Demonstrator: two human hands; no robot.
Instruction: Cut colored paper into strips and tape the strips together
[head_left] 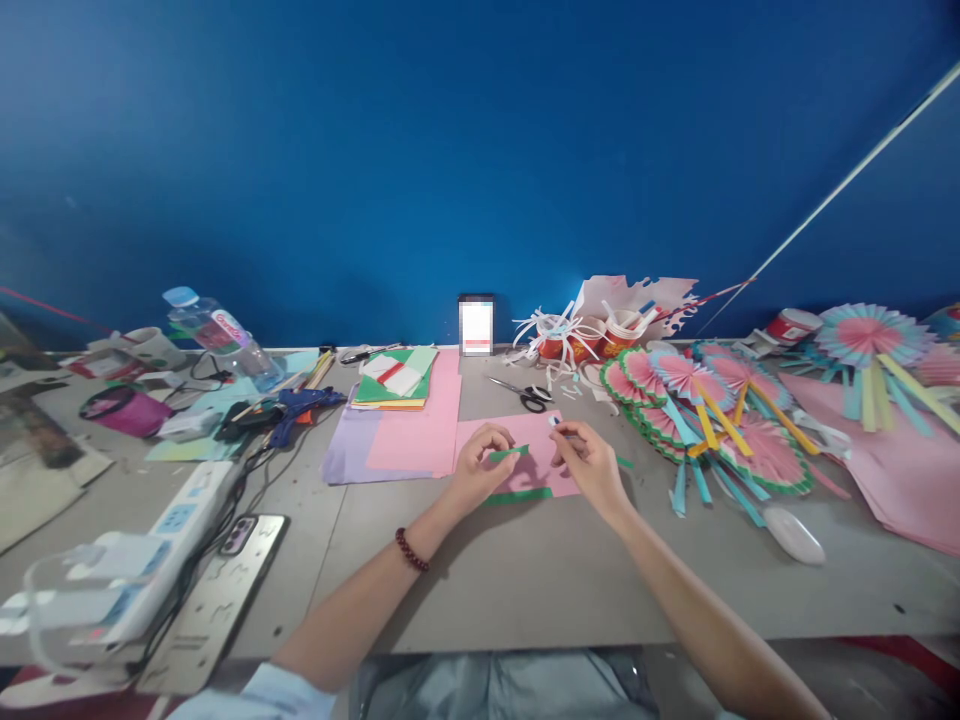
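Pale sleeve [259, 694], narrow green paper strip [507, 453]

Left fingers [500, 436] hold 1 green strip [513, 453] over pink paper [535, 432].

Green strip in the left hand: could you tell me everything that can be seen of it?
The green strip is small, narrow and plain green, and looks like paper. The left hand holds it and hides part of it, so its full length cannot be told. It lies roughly crosswise over the pink sheet, its visible end toward the right hand but apart from it. Any fold or glue is too small to make out.
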